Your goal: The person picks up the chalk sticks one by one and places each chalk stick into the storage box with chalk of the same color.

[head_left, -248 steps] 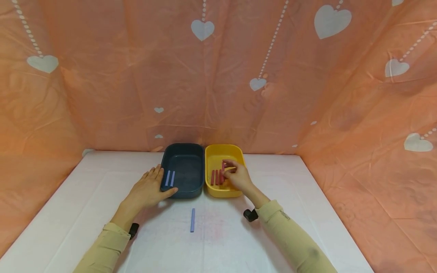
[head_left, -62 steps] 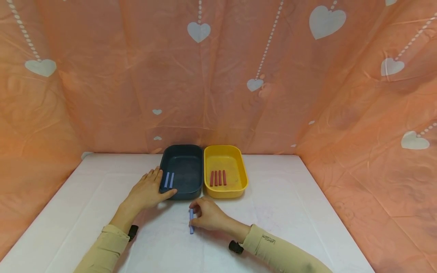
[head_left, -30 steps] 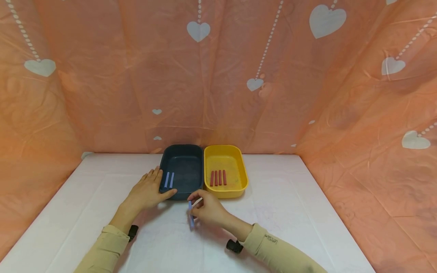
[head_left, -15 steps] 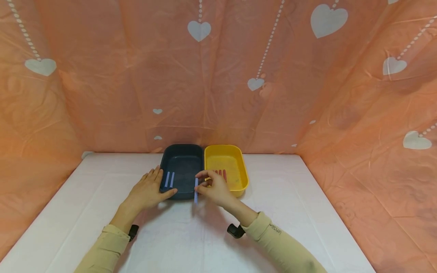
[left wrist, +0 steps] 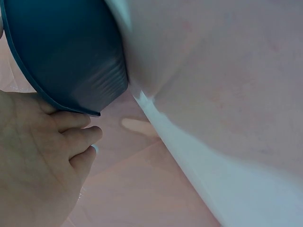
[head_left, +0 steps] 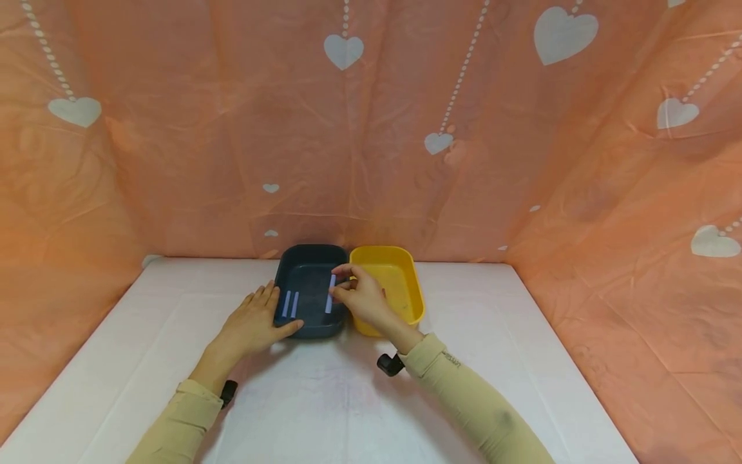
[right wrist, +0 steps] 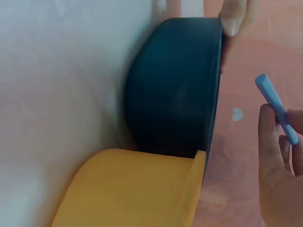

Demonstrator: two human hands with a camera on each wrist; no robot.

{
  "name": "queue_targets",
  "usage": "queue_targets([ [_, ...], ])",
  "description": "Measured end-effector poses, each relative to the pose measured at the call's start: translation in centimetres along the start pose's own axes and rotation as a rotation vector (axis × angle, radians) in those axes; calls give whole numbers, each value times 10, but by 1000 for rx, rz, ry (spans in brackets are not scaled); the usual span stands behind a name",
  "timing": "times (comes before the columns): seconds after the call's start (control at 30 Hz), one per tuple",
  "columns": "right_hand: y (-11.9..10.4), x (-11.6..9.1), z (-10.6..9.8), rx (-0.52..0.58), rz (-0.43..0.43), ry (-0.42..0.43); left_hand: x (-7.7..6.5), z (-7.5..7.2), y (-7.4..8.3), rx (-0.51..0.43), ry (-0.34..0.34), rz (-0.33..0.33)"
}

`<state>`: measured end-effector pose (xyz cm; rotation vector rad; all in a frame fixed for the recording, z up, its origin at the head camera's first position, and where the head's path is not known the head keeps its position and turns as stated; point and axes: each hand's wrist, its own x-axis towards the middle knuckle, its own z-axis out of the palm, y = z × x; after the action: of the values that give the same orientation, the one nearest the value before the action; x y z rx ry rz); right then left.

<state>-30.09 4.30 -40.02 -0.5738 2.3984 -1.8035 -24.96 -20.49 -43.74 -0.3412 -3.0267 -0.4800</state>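
Note:
My right hand (head_left: 366, 298) pinches a light blue stick of chalk (head_left: 330, 294) between thumb and fingertips, over the right side of the dark blue tray (head_left: 313, 330). In the right wrist view the chalk slants in the fingers, above the tray's rim. Two similar blue chalks (head_left: 291, 304) lie side by side at the tray's left. My left hand (head_left: 249, 324) rests at the tray's near left corner, fingers extended along the left rim and thumb on the front rim. The red chalks in the yellow tray (head_left: 416, 303) are mostly hidden behind the right hand.
The yellow tray stands against the dark blue tray's right side. Both are near the back edge of the white-covered table (head_left: 324, 406). An orange curtain with white hearts (head_left: 344, 51) hangs behind and on both sides.
The right hand picked up the blue chalk from the table in front of the trays and carried it forward over the dark blue tray. The left hand stayed at the tray's corner.

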Motion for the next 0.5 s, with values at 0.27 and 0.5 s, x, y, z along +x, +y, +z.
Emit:
queue_targets([
  [0.27,9,26,15,-16,-34,-30,1,-1,0,9,-4,3],
  [0.5,13,42,30,-86,-21,-74,1,-1,0,12,0,5],
])
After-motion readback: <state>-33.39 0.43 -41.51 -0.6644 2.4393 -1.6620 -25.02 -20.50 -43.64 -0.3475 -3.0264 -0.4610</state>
